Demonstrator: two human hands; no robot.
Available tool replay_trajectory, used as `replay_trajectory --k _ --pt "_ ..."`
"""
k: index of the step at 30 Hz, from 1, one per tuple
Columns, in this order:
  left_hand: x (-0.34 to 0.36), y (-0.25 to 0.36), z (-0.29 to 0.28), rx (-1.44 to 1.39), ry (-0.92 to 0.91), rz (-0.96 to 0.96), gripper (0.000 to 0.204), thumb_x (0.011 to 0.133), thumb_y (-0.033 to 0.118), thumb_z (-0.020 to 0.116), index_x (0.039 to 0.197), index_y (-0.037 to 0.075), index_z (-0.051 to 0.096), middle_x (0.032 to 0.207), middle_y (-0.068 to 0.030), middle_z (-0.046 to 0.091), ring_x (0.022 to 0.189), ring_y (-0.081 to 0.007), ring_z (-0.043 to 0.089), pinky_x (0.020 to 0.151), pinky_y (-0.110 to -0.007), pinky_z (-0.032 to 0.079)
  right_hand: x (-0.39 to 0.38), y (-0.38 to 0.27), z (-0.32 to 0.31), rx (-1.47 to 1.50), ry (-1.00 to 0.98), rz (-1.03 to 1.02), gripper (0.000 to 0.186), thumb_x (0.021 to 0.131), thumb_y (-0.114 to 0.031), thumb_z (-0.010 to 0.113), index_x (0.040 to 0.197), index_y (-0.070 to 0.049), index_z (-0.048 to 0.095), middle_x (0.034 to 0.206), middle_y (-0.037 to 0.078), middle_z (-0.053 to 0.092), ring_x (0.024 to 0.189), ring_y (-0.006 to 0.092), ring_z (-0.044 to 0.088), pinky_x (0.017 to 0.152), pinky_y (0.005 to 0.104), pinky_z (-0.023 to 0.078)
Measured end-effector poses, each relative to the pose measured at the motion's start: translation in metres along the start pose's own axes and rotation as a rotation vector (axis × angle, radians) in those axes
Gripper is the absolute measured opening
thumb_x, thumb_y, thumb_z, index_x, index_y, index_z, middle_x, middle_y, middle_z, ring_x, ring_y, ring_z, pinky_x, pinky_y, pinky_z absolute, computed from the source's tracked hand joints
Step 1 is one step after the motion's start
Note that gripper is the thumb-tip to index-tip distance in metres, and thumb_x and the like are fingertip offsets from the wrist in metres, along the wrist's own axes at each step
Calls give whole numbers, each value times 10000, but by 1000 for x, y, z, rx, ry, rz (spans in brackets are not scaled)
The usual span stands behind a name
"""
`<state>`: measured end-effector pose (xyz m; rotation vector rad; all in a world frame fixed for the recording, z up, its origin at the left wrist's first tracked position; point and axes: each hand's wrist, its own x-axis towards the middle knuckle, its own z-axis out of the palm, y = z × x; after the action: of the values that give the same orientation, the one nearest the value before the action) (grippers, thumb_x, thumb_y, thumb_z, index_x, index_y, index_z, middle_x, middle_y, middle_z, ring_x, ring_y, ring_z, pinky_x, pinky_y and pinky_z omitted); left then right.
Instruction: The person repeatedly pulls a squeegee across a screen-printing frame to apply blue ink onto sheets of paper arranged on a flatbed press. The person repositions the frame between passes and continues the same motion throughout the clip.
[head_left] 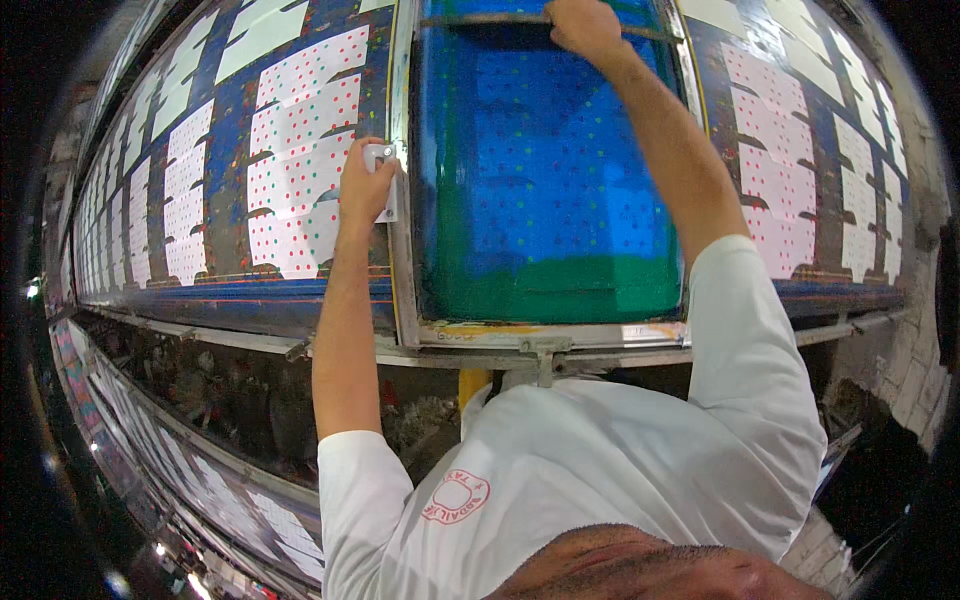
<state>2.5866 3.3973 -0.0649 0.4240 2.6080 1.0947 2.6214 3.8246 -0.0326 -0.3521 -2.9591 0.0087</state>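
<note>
A printing screen with a metal frame and blue mesh fills the middle, with green ink along its near end and faint dots showing through. My right hand is closed on a squeegee bar across the screen's far part. My left hand grips a pale metal bracket on the left side of the frame.
Pale cut panels with coloured dots lie in rows on the long dark table on both sides, with more dotted panels at the right. A metal rail runs along the near edge. Behind me at lower left is another table with pale sheets.
</note>
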Motion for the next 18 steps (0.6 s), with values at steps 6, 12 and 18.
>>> replay_trajectory --k 6,12,18 --pt "-6 8 -1 55 31 14 402 859 150 745 1232 80 612 1026 -116 697 889 -233 666 847 -372 527 71 37 -2 -83 -26 -180 237 748 -202 652 897 -63 773 923 207 744 860 407 722 735 539 584" --pt "2 11 1 44 61 38 398 866 157 755 1232 88 612 1047 -118 695 937 -245 662 889 -376 519 92 44 -6 -9 -1 -106 262 757 -201 653 930 -50 779 953 207 750 897 410 727 785 535 590" --pt "5 -5 4 69 55 32 374 874 144 754 1215 82 613 937 -77 694 837 -196 663 798 -355 526 95 47 10 -68 -31 -192 267 761 -207 634 902 -31 777 941 236 742 918 422 726 789 530 589"
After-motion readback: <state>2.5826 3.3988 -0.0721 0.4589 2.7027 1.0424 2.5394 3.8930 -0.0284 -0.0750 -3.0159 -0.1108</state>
